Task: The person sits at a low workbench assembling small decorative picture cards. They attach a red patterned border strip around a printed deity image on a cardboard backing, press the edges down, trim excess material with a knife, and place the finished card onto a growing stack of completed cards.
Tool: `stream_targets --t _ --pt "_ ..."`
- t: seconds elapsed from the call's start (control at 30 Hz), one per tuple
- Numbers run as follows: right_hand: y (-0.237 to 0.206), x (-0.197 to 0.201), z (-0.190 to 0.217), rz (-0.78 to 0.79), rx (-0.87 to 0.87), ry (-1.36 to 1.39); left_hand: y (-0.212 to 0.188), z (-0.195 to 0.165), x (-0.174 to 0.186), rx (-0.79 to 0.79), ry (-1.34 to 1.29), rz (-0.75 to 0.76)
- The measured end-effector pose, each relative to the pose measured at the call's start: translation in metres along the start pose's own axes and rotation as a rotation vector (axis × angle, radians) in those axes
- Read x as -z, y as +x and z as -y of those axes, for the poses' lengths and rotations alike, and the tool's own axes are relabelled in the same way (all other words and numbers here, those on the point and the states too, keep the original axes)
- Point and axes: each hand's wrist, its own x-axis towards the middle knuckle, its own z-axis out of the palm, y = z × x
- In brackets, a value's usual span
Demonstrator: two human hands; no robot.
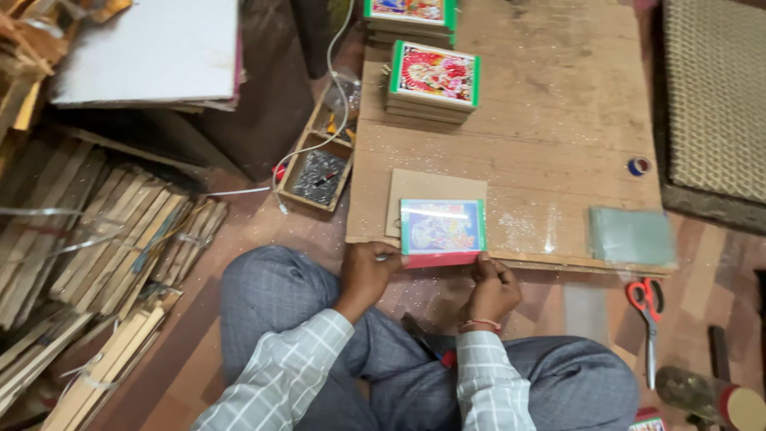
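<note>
Currently, one framed picture (443, 231) is gripped at its near edge, low in the centre of the frame, by both hands. The left hand (365, 270) is closed on the near left corner; the right hand (491, 286) is closed on the near right corner. The picture lies on a cardboard sheet (423, 186) at the near edge of the board (558, 120).

Progress, as judged: this piece is in work, and a red strip shows along its near edge only. Two stacks of green-edged pictures are set at the far end, top centre; these appear finished. The near stack (433, 80) shows about four or five pieces; the far stack (410, 17) is cut off by the frame, so its count cannot be told.

Further counts: one pile of clear sheets (632, 235) at right, one pair of scissors (648, 315) at lower right, one tape roll (638, 166) beyond, one tray of small hardware (317, 177) left of the board. Wooden strips (96, 239), too many to count, are heaped at left.
</note>
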Motion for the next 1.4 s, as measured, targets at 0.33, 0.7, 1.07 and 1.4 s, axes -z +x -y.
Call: stream_targets --t 0.33,0.7,1.07,1.4 --pt "-0.010 -0.006 -0.001 0.017 0.013 0.028 -0.002 -0.007 0.006 0.091 0.045 -0.043" --pt "-0.006 -0.017 -0.006 -0.002 0.031 0.011 0.008 -0.009 0.008 0.064 0.037 -0.072" --pt "-0.002 -0.036 0.014 -0.037 0.330 -0.365 0.035 -0.010 0.001 0.165 0.129 -0.066" --pt "0.009 -0.023 0.039 0.166 -0.003 -0.272 -0.003 0.033 -0.010 0.306 -0.433 -0.022"
